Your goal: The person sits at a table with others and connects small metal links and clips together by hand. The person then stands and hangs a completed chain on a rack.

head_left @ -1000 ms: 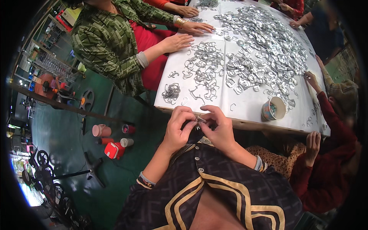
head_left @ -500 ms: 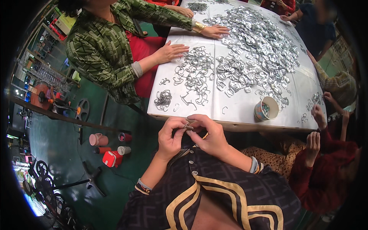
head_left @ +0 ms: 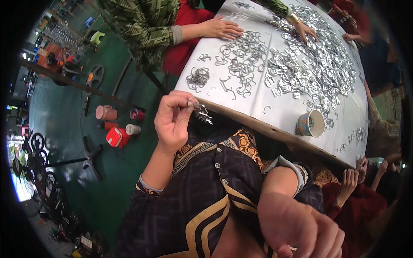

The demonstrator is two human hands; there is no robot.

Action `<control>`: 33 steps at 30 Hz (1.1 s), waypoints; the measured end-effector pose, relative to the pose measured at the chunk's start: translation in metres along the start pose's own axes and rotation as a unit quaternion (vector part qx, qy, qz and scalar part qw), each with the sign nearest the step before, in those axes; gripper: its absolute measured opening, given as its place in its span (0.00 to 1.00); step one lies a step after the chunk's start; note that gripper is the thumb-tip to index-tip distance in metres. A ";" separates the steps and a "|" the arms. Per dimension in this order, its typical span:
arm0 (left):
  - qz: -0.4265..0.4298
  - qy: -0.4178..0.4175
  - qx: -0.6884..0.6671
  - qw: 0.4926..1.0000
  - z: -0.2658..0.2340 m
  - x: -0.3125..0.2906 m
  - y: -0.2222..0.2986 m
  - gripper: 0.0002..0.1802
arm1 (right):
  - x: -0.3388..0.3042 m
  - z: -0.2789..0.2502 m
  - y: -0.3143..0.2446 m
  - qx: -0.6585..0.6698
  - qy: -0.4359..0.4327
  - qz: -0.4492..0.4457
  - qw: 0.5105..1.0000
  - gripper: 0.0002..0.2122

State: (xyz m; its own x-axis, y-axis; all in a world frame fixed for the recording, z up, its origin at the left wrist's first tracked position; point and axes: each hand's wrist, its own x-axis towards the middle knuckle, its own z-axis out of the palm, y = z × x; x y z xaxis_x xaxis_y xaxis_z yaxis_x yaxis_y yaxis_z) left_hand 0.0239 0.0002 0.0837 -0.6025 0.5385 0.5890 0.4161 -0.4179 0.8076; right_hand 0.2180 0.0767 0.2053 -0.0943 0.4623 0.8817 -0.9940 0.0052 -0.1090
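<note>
Pinched between the thumb and fingers of my left hand [head_left: 173,122] is a small bunch of metal hooks [head_left: 202,114], held just off the table's near edge. Some pieces shine flat and silvery, and their exact shape is hard to make out. My right hand [head_left: 297,225] is low at the right, in front of my dark shirt, apart from the table. Its fingers are loosely bent and spread from the thumb, partly cut off by the lower edge, with nothing visible in them. Closest to my left hand on the table lies a tangled clump of wire hooks [head_left: 198,78].
The white-covered table [head_left: 254,112] bears loose wire hooks [head_left: 243,60], a large heap of silver buckles [head_left: 318,69] and a paper cup [head_left: 310,123] with small coloured bits. A co-worker's hands [head_left: 221,28] rest among the pieces. A red cooler box [head_left: 116,137] stands on the green floor.
My hands have parted. The right has let go of the metal pieces and dropped down to the lower right; the left has moved left and up with them. The view has turned.
</note>
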 end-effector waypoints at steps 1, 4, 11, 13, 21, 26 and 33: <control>-0.002 0.008 0.008 1.000 -0.004 -0.003 0.002 0.06 | -0.003 0.000 -0.005 0.044 0.003 0.027 0.999 0.18; -0.017 0.026 0.006 1.000 -0.014 -0.005 0.002 0.06 | -0.008 0.000 -0.011 0.096 -0.019 0.084 0.992 0.20; -0.011 0.062 0.011 0.998 -0.029 -0.010 0.003 0.06 | -0.011 0.000 -0.011 0.110 -0.071 0.114 0.985 0.23; 0.001 0.067 0.005 0.998 -0.030 -0.008 0.004 0.06 | -0.012 0.000 -0.012 0.111 -0.091 0.108 0.984 0.22; 0.008 0.095 0.032 0.995 -0.039 -0.015 0.007 0.06 | -0.007 0.010 0.018 -0.231 -0.214 0.108 0.943 0.10; 0.015 0.087 0.013 0.996 -0.038 -0.012 0.010 0.07 | -0.002 0.038 0.032 -0.368 -0.192 0.058 0.908 0.10; -0.008 0.075 0.025 0.997 -0.040 -0.016 0.004 0.08 | -0.004 0.040 0.028 -0.524 -0.094 0.024 0.846 0.10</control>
State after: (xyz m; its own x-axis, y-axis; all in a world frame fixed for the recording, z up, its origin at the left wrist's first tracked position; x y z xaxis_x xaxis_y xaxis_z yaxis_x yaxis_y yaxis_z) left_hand 0.0079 -0.0395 0.0761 -0.7024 0.4280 0.5687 0.4373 -0.3710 0.8193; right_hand 0.1882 0.0393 0.2176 -0.2381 0.3347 0.9118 -0.4028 0.8202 -0.4063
